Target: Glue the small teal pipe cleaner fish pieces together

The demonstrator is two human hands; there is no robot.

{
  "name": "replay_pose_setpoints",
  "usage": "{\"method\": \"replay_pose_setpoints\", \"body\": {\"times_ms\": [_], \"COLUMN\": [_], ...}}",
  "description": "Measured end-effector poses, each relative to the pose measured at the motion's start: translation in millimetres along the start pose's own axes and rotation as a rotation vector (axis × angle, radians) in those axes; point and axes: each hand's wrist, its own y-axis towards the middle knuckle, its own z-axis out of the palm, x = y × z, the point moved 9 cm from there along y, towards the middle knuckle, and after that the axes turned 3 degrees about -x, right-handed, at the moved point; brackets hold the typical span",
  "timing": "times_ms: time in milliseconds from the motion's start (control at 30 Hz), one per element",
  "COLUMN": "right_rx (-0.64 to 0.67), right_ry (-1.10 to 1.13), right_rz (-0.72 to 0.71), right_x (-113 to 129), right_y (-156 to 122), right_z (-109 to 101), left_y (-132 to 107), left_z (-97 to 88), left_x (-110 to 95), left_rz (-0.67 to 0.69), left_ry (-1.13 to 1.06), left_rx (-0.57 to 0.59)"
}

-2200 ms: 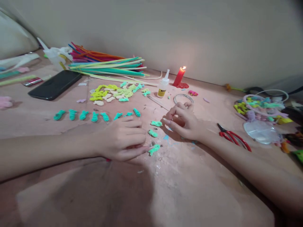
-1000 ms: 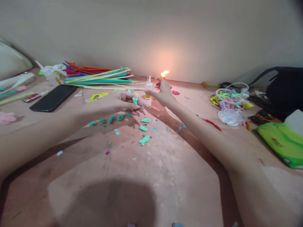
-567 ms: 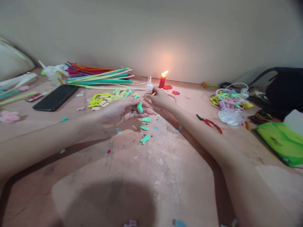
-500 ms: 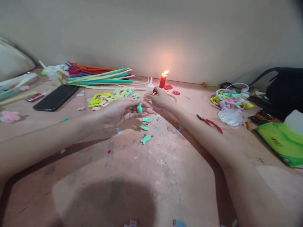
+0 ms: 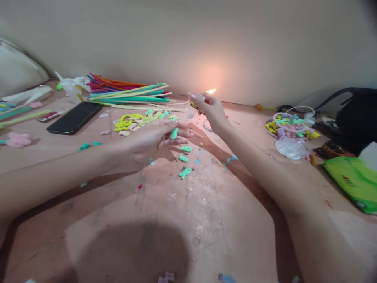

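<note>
While left hand (image 5: 153,135) pinches green fuzzy piece (image 5: 174,133) end-up, tip left exposed, right hand (image 5: 211,111) is closed round small bottle (image 5: 191,112) (blurred), raised just beside it; candle flame (image 5: 211,91) behind.

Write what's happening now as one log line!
left hand: holds green piece | right hand: holds blurred bottle above table | flame: lit

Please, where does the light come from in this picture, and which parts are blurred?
Head view: the candle flame casts a warm glow on the wall; the right hand before it is motion-smeared; the left hand, holding a green piece, is sharper; a broad shadow darkens the near table.
</note>
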Motion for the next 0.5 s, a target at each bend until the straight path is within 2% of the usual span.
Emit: {"method": "replay_pose_setpoints", "body": {"times_ms": [100,200,267,367,500], "right_rx": [-0.062,-0.054,-0.046,-0.033,-0.01], "right_ry": [0.109,0.198,0.235,0.307,0.444], "right_rz": [-0.012,0.007,0.03,0.045,0.035], "right_x": [-2,-3,-1,7,28], "right_y": [6,12,13,8,-6], "right_z": [-7,-9,-8,-2,14], "left_y": [2,1,-1,-4,-4], "left_z": [-6.1,-11.1,-6.1,3.6,-3.8], "left_x": [6,12,16,17,12], "left_rz": [0.023,-0.015,-0.035,0.005,0.117], "left_ry": [-0.054,-0.069,-0.058,-0.002,0.13], "left_rx": [0.015,0.001,0.065,0.173,0.063]}}
